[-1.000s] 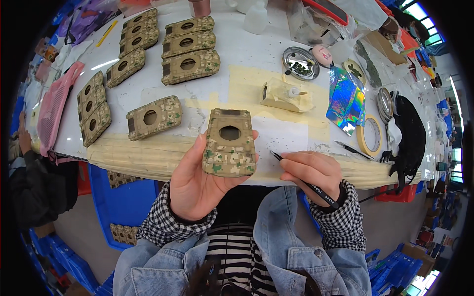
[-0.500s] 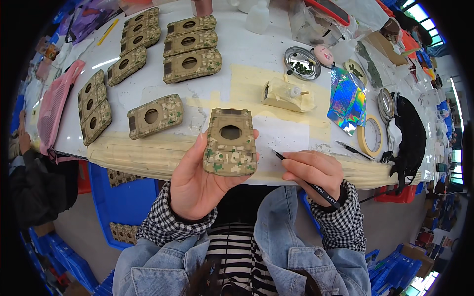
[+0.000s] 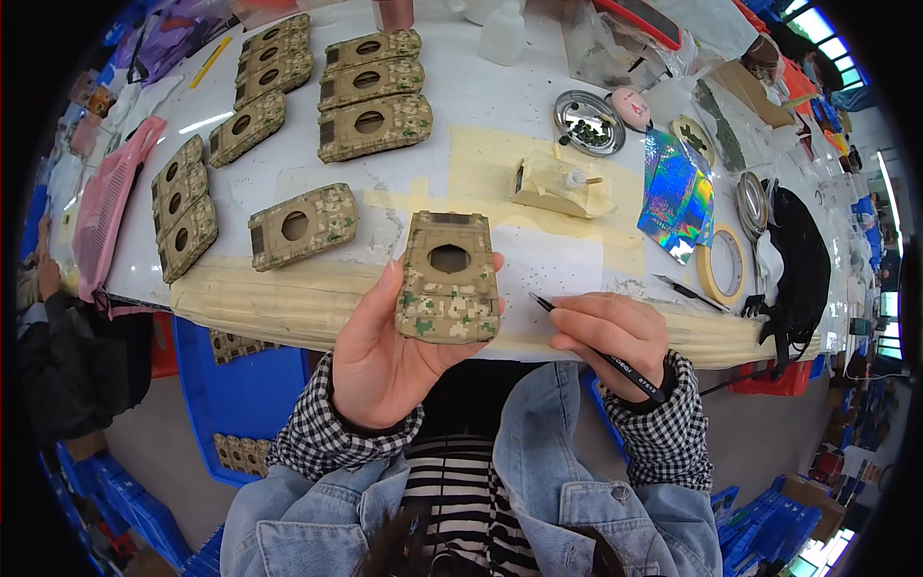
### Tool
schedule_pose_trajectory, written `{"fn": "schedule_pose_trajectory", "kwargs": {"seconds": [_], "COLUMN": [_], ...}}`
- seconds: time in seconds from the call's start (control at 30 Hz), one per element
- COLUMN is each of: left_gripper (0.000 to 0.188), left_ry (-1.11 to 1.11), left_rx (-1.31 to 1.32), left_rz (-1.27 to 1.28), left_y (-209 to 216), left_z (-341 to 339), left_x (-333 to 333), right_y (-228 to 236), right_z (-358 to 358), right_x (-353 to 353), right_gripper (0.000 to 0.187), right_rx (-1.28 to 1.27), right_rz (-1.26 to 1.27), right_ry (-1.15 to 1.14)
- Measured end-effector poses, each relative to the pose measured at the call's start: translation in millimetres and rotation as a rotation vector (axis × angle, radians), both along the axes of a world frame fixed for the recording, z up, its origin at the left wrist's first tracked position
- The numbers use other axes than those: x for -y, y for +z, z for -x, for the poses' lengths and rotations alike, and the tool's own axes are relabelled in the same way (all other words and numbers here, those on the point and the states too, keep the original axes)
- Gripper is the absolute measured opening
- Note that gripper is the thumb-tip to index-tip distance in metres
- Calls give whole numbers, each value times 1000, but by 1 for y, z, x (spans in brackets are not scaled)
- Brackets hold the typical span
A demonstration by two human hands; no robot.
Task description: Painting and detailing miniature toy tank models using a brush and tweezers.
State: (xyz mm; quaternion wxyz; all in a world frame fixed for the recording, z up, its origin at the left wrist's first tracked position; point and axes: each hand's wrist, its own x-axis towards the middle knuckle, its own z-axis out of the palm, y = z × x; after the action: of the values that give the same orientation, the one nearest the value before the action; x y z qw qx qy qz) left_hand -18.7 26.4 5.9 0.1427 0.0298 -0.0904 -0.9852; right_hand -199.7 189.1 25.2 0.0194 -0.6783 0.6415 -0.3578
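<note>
My left hand (image 3: 378, 356) grips a model tank hull (image 3: 448, 288) by its sides, over the table's near edge. The hull has a pixel camouflage pattern in tan, brown and green, with a round opening in its top. In my right hand (image 3: 615, 337), held like a pen, are slim black tweezers (image 3: 620, 365). Their fine tip points up and left toward the white sheet (image 3: 548, 260) and stands apart from the hull. Another camouflaged hull (image 3: 303, 226) lies on the table to the left of the held one.
Several more hulls (image 3: 375, 125) stand in rows at the back left, beside a pink basket (image 3: 120, 212). A tape-covered block (image 3: 562, 188), a round tin (image 3: 588, 123) of small dark green bits, holographic sheets (image 3: 673, 197) and a tape roll (image 3: 721, 264) lie at right.
The tweezers have tilted very slightly in my right hand. Otherwise both hands and the hull stay where they were.
</note>
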Motion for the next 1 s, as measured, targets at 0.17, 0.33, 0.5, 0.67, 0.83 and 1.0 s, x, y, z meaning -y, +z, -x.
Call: {"fn": "schedule_pose_trajectory", "kwargs": {"seconds": [0.17, 0.33, 0.5, 0.67, 0.83, 1.0], "left_gripper": [55, 54, 54, 54, 54, 60], "left_ry": [-3, -8, -1, 5, 5, 8], "left_rx": [-4, 1, -6, 13, 10, -24], "left_rz": [0, -3, 0, -4, -8, -61], "left_y": [1, 0, -1, 1, 0, -3], "left_z": [0, 0, 0, 1, 0, 0], "left_x": [0, 0, -1, -1, -1, -1], "right_y": [0, -1, -2, 0, -4, -5], "right_z": [0, 1, 0, 2, 4, 5], "right_x": [1, 1, 1, 2, 0, 0], "right_gripper": [27, 26, 26, 22, 17, 14], "right_rx": [-9, 0, 10, 66, 272, 463], "right_rz": [11, 14, 14, 25, -11, -38], "right_ry": [5, 9, 5, -14, -78, -122]}}
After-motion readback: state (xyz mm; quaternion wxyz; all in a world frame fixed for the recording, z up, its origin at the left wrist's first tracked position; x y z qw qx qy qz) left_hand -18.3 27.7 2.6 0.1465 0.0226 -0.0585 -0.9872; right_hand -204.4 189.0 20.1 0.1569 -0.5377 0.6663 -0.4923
